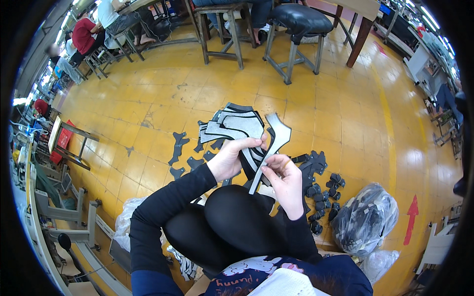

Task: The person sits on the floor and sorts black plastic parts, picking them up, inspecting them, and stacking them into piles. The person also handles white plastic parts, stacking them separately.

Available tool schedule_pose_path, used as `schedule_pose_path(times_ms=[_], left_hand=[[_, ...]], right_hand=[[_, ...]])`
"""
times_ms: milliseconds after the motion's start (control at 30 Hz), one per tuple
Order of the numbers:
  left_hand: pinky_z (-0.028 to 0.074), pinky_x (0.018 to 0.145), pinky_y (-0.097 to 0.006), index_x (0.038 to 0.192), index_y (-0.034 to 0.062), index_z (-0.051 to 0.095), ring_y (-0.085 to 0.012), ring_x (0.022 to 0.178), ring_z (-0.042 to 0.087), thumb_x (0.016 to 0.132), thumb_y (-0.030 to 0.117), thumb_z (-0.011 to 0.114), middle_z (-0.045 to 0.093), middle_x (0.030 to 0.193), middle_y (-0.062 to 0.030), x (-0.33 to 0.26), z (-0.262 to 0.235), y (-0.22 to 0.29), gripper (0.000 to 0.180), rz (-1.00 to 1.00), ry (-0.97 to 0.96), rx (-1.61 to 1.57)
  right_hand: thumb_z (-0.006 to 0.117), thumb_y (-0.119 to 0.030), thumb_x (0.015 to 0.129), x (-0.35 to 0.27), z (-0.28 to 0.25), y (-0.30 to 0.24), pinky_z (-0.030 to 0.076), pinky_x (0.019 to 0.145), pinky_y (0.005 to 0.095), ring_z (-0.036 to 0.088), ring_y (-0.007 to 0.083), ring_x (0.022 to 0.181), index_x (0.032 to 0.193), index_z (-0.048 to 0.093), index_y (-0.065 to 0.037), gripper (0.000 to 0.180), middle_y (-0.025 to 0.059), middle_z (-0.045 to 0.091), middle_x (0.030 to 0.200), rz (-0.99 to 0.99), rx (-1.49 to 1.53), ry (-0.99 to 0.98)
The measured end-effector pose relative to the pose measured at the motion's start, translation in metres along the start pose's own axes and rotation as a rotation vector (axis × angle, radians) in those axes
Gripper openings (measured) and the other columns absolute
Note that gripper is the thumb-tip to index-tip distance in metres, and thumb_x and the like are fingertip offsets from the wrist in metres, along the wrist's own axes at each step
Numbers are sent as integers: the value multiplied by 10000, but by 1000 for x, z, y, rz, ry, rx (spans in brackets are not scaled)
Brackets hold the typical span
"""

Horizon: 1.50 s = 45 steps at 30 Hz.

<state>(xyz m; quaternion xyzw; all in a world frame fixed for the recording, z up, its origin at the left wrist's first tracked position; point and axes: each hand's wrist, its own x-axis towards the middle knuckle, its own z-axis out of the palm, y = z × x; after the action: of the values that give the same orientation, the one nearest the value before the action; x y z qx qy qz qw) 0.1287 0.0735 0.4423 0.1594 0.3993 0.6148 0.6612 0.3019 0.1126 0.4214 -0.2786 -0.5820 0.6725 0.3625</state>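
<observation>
My left hand (232, 157) is closed on a fanned stack of grey shoe-upper pieces with black edges (237, 123), held above my knees. Between the thumb and fingers of my right hand (284, 177) is a single curved piece of the same kind (279, 134), its long narrow tail slanting down toward my lap. The single piece stands just right of the stack, and its wide end is up. Below my hands, dark cut pieces (178, 147) lie spread on the floor. Part of the stack's lower end is hidden behind my fingers and the single piece.
Piles of black pieces (313, 167) lie on the yellow floor to the right, beside a clear plastic bag full of parts (365, 219). Another plastic bag (129, 217) is at my left. Ahead stand a black-padded stool (301, 22) and a wooden stool (224, 29); people sit farther back.
</observation>
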Motion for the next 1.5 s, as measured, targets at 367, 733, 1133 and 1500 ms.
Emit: schedule_pose_path(times_ms=[367,733,1133,1500], left_hand=[[472,954,-328,1279,21,488,-171,1059,590,932,526,502,597,1174,-81,5,-2,-8,613,-93,-134,-21],[427,989,-334,1434,84,318,-168,1137,547,879,243,685,589,1200,-51,0,5,-14,684,132,-204,446],[470,875,-291,1233,61,582,-111,950,579,908,169,597,644,1062,-38,-20,13,3,343,106,-181,1024],[453,809,-279,1048,26,581,-128,819,533,934,397,592,529,794,-13,1,1,-6,388,250,-187,286]], right_hand=[[572,115,778,8,-9,-21,441,741,199,570,76,831,1275,472,68,509,124,590,1149,-243,267,-91],[683,-4,796,-1,-7,-5,403,597,238,478,87,627,944,624,-21,161,18,583,809,-198,-93,59],[701,41,768,6,-3,-14,440,880,294,553,168,1009,1013,600,18,266,99,552,1131,-327,20,152],[499,-44,965,1,-41,-37,472,793,292,556,157,901,1196,484,-27,232,96,574,1093,-456,522,430]])
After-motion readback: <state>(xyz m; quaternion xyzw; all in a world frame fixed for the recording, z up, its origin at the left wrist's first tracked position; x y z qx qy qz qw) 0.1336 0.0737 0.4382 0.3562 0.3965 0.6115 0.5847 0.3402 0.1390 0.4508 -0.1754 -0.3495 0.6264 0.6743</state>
